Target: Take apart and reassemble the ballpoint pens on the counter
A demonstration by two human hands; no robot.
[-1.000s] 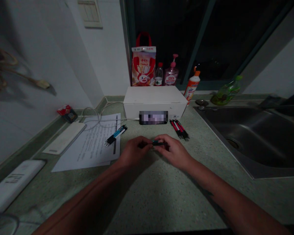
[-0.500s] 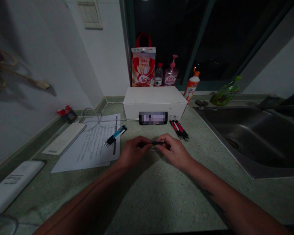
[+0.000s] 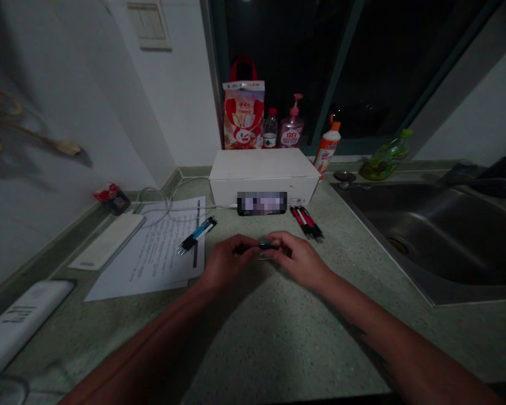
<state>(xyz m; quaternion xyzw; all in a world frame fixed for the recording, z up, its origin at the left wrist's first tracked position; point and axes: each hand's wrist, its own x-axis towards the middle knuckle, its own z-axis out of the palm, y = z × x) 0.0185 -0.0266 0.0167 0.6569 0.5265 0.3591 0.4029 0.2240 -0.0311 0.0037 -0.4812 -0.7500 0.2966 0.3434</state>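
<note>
Between my two hands, a dark pen with a bluish part (image 3: 269,246) lies level above the counter. My left hand (image 3: 230,259) pinches its left end between thumb and fingers. The fingers of my right hand (image 3: 297,256) are closed round its right end, hiding part of it. Just below the pen shows a thin pale strip, too blurred to name. To the left, several blue, white and black pens (image 3: 197,235) lie on printed paper sheets (image 3: 152,259). Right of my hands, several red, white and black pens (image 3: 307,223) lie side by side.
A phone (image 3: 261,203) with a cable leans on a white box (image 3: 263,166). Bottles and a red-handled bag (image 3: 243,115) stand behind it. A steel sink (image 3: 438,236) is at the right. White power strips or slabs (image 3: 107,242) lie left, beside a red packet (image 3: 112,198).
The head view has shifted slightly, so the scene sits a little further left. Both hands still hold the pen; the right fingers have moved slightly along it.
</note>
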